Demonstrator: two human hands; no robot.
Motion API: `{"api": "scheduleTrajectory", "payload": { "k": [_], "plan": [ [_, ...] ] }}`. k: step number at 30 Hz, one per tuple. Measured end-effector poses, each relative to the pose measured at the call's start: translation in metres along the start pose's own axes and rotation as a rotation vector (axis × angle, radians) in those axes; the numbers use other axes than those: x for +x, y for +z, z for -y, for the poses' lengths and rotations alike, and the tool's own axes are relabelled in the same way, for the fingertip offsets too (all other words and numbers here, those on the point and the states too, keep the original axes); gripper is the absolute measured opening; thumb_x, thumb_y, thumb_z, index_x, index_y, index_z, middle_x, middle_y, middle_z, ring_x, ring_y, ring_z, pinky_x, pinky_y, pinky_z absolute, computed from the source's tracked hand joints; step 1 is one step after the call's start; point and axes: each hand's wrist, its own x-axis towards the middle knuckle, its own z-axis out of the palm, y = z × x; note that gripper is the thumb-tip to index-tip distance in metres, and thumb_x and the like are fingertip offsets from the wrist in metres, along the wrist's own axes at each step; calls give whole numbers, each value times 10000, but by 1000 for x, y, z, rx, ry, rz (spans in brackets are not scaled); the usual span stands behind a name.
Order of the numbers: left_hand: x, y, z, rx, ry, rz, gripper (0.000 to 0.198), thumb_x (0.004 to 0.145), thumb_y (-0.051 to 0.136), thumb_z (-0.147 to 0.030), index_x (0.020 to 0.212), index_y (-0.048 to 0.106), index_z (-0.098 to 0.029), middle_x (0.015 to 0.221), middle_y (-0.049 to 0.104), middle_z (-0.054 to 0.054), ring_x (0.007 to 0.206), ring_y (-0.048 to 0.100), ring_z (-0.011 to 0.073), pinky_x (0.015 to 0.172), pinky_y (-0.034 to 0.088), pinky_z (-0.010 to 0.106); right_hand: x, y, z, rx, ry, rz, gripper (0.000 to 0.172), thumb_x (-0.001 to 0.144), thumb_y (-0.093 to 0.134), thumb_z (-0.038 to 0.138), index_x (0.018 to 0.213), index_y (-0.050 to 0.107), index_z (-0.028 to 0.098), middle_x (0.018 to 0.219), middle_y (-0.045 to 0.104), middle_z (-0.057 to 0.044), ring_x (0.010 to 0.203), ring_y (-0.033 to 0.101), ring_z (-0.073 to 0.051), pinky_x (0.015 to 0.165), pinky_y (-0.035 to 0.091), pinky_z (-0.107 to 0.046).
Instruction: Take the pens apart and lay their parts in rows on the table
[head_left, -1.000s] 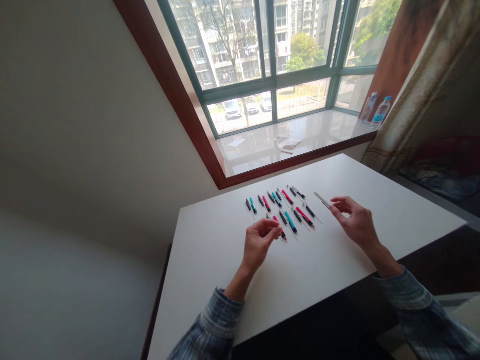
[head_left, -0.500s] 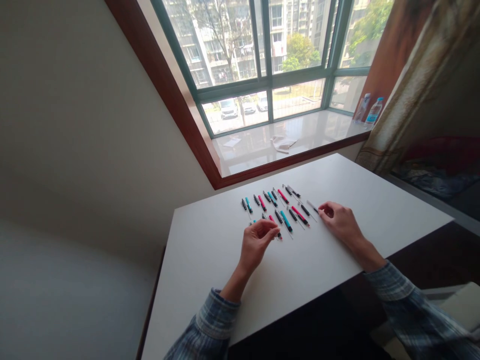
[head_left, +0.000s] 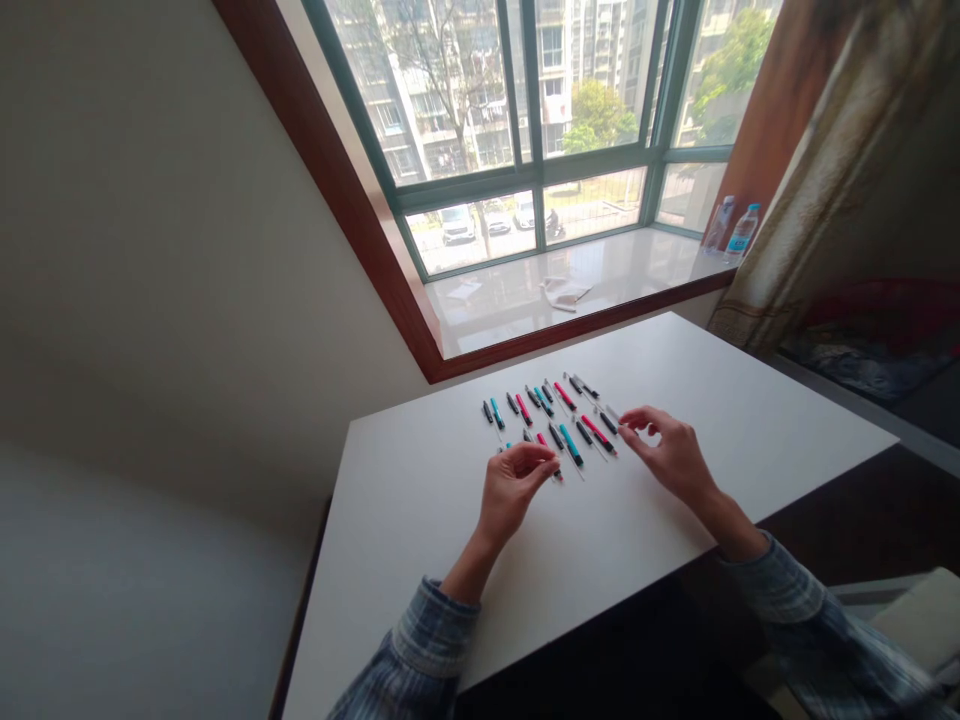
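Observation:
Disassembled pen parts lie in two rows on the white table (head_left: pixel 420 500): black pieces, thin refills, and turquoise, pink and clear barrels. My right hand (head_left: pixel 664 445) pinches a clear-and-black pen barrel (head_left: pixel 611 411) at the right end of the rows, beside a black pen piece (head_left: pixel 608 423). My left hand (head_left: pixel 517 485) hovers over the near row with thumb and fingertips pressed together. Whatever is between them is too small to make out. It partly covers a pink barrel (head_left: pixel 541 439). A turquoise barrel (head_left: pixel 571 445) and a pink-and-black barrel (head_left: pixel 598 434) lie between my hands.
Behind the table is a window sill (head_left: pixel 495 320) with a crumpled pale cloth or paper (head_left: pixel 565 292) on it. Two plastic bottles, one with a blue label (head_left: pixel 742 235), stand at its right end near the curtain (head_left: pixel 795 190). A wall (head_left: pixel 187 300) rises at the left.
My right hand has moved left with the clear-and-black pen barrel, closer to the rows of parts. My left hand has stayed almost still.

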Motion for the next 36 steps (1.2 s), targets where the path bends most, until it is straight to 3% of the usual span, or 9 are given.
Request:
{"api": "scheduleTrajectory", "payload": {
  "k": [5, 9, 18, 28, 31, 36],
  "plan": [
    [0, -1, -4, -35, -1, 41, 215, 750, 881, -321, 810, 773, -145, 754, 755, 57, 680, 682, 157, 678, 564, 272, -17, 19, 65, 265, -220, 158, 90, 927, 722, 331, 951, 756, 251, 886, 771, -33, 824, 687, -216, 777, 546, -359],
    [1, -3, -9, -72, -7, 44, 217, 742, 886, -318, 787, 770, -140, 689, 732, 43, 630, 644, 136, 638, 531, 253, -19, 31, 82, 375, -201, 141, 85, 917, 746, 322, 929, 775, 243, 871, 785, -38, 798, 712, -213, 751, 572, -357],
    [-1, -5, -15, -94, -31, 22, 265, 757, 872, -386, 773, 764, -144, 650, 711, 42, 607, 630, 145, 638, 515, 273, -13, 35, 80, 625, -18, 247, 243, 871, 784, 420, 1030, 778, 236, 905, 799, -57, 831, 758, -246, 791, 643, -392],
    [-2, -4, -12, -109, -52, 37, 278, 767, 860, -397, 833, 774, -141, 706, 726, 48, 649, 629, 141, 666, 503, 262, -11, 37, 85, 457, -140, 252, 145, 986, 638, 357, 941, 715, 243, 896, 736, -28, 826, 683, -193, 767, 588, -344],
    [-3, -4, -11, -64, -29, -47, 298, 785, 835, -418, 894, 776, -147, 735, 725, 45, 652, 613, 135, 656, 498, 255, 4, 31, 70, 356, -212, 234, 191, 1015, 578, 360, 932, 695, 234, 927, 730, -40, 853, 678, -199, 792, 572, -350],
    [0, -9, -8, -40, -6, -214, 282, 823, 777, -435, 844, 736, -157, 692, 658, 5, 621, 560, 112, 625, 467, 231, 56, 9, 11, 85, -263, 142, 260, 1010, 557, 407, 951, 726, 218, 969, 737, -85, 861, 669, -237, 835, 554, -399]
  ]
}}
